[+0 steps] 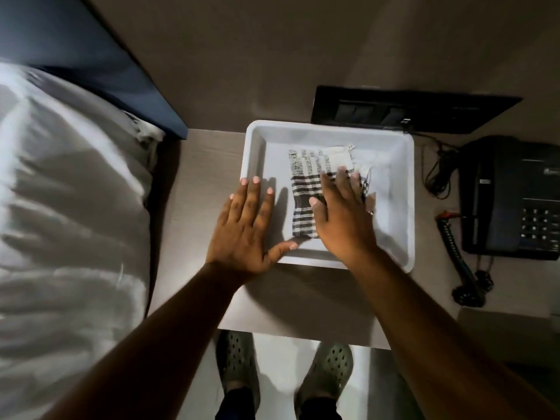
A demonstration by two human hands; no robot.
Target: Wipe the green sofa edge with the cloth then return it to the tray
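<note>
Both of my hands are flat and open, fingers spread, gripping nothing. My right hand lies palm down on the cloth, covering its right part. My left hand rests on the tray's near-left corner, fingertips inside the basin, thumb stretched along the near wall, just beside the cloth and not touching it.

The cloth lies inside the tray, near the middle of its floor. It is a thin woven fabric, folded into a rough rectangle, with dark and pale checked stripes over most of it and a plain cream panel with frayed threads at the far right corner. Its long axis runs away from me, near end toward my body and far end toward the wall.

The tray is white, smooth plastic by the look of it, squarish with rounded corners and a raised rim. It sits on a pale matte bench. To the right on the bench is a dark telephone with a coiled cord. To the left lies a bed with rumpled white linen. Below, my perforated grey-green clogs stand on the floor.
</note>
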